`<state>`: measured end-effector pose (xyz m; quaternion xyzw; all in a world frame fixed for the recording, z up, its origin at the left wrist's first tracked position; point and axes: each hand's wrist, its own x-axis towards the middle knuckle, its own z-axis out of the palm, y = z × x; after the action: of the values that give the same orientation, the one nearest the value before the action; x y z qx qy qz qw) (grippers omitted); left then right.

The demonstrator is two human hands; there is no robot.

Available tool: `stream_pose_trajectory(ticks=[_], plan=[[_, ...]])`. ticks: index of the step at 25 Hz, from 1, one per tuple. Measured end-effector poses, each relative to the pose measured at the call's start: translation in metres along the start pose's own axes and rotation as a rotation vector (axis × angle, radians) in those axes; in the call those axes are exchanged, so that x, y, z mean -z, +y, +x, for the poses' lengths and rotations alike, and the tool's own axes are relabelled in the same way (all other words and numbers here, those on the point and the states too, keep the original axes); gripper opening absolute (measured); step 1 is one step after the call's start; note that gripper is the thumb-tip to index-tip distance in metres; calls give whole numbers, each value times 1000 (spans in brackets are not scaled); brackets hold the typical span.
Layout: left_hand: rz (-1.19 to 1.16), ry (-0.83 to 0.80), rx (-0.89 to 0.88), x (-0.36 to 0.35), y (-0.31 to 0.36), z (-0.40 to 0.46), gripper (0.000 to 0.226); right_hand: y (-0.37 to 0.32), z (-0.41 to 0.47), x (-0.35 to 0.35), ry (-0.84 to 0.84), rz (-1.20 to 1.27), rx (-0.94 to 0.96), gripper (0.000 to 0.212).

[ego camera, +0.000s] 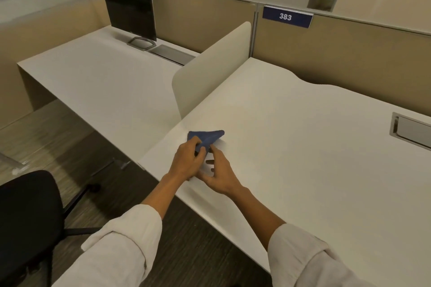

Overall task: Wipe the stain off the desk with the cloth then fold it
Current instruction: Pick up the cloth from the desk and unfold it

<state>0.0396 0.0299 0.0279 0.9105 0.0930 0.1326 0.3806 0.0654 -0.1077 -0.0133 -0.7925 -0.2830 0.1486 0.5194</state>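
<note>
left hand (189, 158): fingers curled, gripping small blue cloth (207, 136) | right hand (218, 173): pinching cloth's near edge | cloth bunched on white desk (303, 147)

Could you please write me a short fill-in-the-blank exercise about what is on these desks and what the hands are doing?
1. Both hands, the left hand and the right hand, hold a cloth whose colour is ____.
2. The sign on the partition shows the number ____.
3. The monitor on the neighbouring desk has a screen that is switched ____.

Missing words: blue; 383; off
</note>
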Motion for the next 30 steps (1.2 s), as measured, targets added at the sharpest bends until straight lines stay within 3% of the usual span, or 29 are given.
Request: stream_pose_trajectory(ticks=[2,5,9,13,16,22,26,30], plan=[[-223,30,101,-7,20,9,9,-15,-9,6,120,147,-20,60],[-462,22,206,-16,51,15,8,-21,-27,37,270,177,-26,48],[-752,-224,233,-29,78,9,26,-24,-67,87,356,210,-67,45],[-803,-458,173,-59,121,-3,31,-29,-121,132,462,279,-120,59],[-863,-601,135,-86,162,-17,30,-32,-167,165,544,396,-115,38],[-933,-944,75,-138,248,-61,12,-29,-267,215,860,214,-209,13],[-788,-1169,30,-167,298,-95,13,-40,-336,246,1018,174,-302,22],[-681,-1415,-71,-187,343,-131,21,-59,-395,272,1031,170,-342,35]])
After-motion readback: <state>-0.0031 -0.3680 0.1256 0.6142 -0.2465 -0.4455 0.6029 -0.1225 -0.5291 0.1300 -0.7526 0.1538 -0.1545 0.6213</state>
